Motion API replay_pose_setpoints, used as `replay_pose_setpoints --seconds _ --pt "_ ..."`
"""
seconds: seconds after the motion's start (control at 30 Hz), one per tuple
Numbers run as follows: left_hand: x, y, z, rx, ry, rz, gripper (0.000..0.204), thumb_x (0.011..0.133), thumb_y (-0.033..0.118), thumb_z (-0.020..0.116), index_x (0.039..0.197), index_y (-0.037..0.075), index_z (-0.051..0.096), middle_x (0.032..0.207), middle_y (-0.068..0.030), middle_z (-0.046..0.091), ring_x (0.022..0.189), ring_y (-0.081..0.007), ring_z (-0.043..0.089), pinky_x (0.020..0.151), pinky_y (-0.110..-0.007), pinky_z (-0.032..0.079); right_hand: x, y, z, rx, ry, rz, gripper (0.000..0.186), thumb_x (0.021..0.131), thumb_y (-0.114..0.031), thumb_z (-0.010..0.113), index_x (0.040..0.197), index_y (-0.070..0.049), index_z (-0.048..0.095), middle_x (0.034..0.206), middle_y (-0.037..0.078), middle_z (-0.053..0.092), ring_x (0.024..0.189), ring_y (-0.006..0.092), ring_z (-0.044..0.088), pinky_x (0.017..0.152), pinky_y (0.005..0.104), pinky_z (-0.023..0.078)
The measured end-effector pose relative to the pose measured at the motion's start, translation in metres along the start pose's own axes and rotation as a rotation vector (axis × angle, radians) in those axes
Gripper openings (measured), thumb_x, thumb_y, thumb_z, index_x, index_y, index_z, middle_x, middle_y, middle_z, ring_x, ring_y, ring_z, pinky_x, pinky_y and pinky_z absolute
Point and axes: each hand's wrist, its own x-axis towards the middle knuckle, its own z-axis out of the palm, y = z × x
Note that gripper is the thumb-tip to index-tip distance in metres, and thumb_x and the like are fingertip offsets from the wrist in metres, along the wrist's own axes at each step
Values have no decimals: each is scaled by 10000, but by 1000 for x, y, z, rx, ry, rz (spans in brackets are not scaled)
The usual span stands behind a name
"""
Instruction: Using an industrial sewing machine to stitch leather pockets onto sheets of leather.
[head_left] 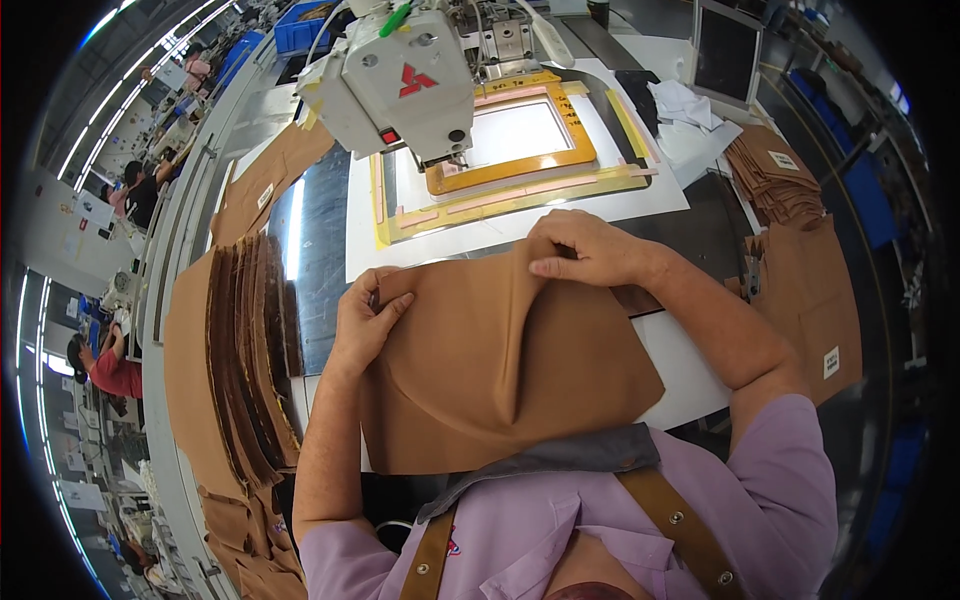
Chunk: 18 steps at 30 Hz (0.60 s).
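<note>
A brown fabric panel spreads in front of me, its lower edge near my chest. My left hand grips its upper left corner, thumb on top. Farther right, my right hand pinches the upper edge between thumb and fingers, and a raised fold runs down the cloth from there. Just beyond the panel lies an amber clamp frame with a rectangular opening, set on a white sheet edged with yellow tape. Over the frame's left side hangs the white sewing machine head.
Stacked brown panels stand at my left, with more brown pieces at the right. White crumpled cloth lies beside a monitor. A blue bin sits at the back left. Other people work along the far left.
</note>
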Motion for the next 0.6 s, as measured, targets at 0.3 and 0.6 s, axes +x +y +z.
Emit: replay_pose_setpoints --seconds 0.3,0.6 --pt "49 49 7 -331 133 -40 209 964 177 733 1079 14 673 963 -63 753 845 -100 693 745 -242 548 -18 0 -62 516 304 385 308 921 -317 774 885 -36 652 724 -7 626 586 62 578 540 233 478" --pt "121 17 22 518 241 -31 278 843 303 806 780 50 709 734 7 671 493 -118 584 683 -309 498 1 75 -65 -317 324 531 319 836 -309 747 758 -12 660 696 102 644 657 214 609 635 362 468"
